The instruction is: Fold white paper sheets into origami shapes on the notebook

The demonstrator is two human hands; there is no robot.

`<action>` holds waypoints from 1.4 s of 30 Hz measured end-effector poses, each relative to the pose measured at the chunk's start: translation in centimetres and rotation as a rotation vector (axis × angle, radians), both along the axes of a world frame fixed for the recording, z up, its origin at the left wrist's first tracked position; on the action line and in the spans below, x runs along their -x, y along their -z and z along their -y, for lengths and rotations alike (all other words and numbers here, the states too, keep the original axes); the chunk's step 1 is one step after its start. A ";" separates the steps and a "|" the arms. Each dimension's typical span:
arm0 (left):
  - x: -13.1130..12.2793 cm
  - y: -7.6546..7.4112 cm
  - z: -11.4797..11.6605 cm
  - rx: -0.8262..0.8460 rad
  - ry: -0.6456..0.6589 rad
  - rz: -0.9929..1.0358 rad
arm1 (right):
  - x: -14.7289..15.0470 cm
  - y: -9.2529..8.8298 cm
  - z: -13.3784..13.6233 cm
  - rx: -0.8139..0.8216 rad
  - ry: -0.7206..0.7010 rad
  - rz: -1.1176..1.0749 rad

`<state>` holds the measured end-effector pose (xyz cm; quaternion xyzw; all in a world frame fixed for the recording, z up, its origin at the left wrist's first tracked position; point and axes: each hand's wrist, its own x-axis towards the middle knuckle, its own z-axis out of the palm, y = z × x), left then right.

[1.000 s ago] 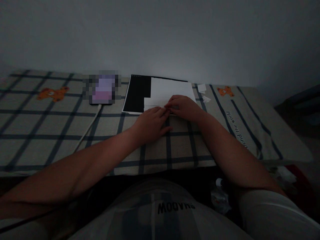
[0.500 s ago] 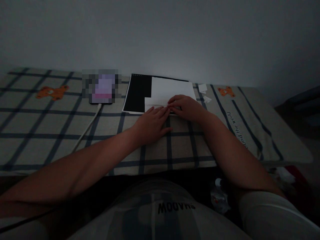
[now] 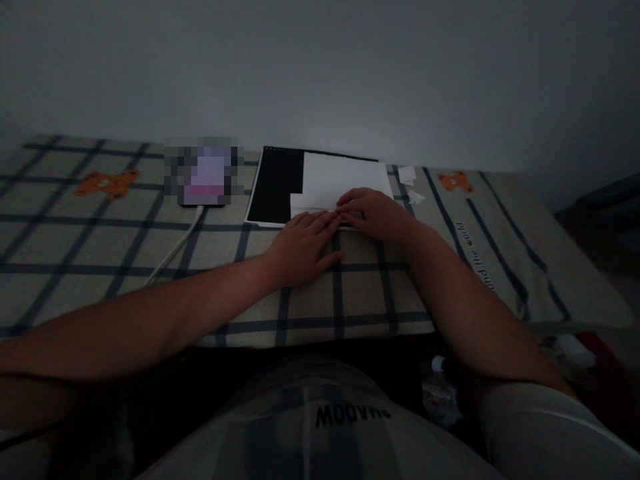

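Note:
A white sheet of paper (image 3: 340, 179) lies on a black board (image 3: 274, 185) at the far side of a checked cloth-covered table (image 3: 125, 253). My left hand (image 3: 300, 247) lies flat on the cloth, its fingers stretched out and their tips on the paper's near folded edge. My right hand (image 3: 373, 213) rests on the same edge just to the right, with its fingers curled and pressed down on the paper. The fingertips of both hands meet at the fold.
A phone (image 3: 205, 177) with a lit screen lies left of the board, with a white cable (image 3: 175, 250) running toward me. Small white paper scraps (image 3: 407, 183) lie right of the board. A bottle (image 3: 440, 393) stands below the table's near edge. A wall rises behind the table.
Both hands stay on the paper's near edge. My left forearm has dropped lower and more level, and the view has shifted slightly.

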<state>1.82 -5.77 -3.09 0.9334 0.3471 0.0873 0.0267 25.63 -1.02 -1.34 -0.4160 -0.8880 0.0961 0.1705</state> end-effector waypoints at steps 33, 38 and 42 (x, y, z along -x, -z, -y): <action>-0.1 -0.2 0.1 -0.022 -0.012 -0.006 | -0.5 0.4 -0.2 -0.013 -0.032 -0.048; 0.0 -0.2 0.0 -0.029 0.009 0.008 | -0.7 0.1 -0.1 -0.001 -0.021 -0.042; 0.1 0.0 0.0 -0.035 0.013 0.012 | -0.6 0.0 0.0 0.005 -0.022 -0.048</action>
